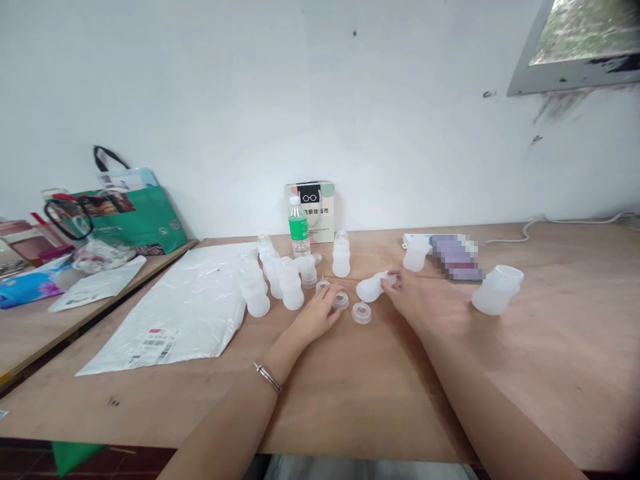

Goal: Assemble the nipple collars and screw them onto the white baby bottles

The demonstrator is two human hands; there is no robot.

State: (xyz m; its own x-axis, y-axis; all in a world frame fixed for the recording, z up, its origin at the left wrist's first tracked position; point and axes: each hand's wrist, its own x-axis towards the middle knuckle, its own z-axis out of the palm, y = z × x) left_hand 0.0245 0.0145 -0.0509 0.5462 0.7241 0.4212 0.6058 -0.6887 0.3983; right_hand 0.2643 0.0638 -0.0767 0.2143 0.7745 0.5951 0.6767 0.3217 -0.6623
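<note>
My right hand (407,297) grips a translucent white baby bottle (370,289) by its neck end, and the bottle is tilted on its side just above or on the table. Over the table to the left, my left hand (317,313) has its thumb and fingers apart, beside a clear bottle collar (341,300); whether its fingertips touch the collar is unclear. Another clear collar (361,312) lies between the hands. Several capped baby bottles (291,287) stand left of my left hand. One more capped bottle (341,255) stands upright behind the collars.
Open bottles stand at right, one near (493,291) and one farther back (415,255) beside a blurred purple thing (456,258). A green-labelled water bottle (299,230) stands before a paper bag (323,213). A white plastic mailer (195,300) and green bag (145,217) are left.
</note>
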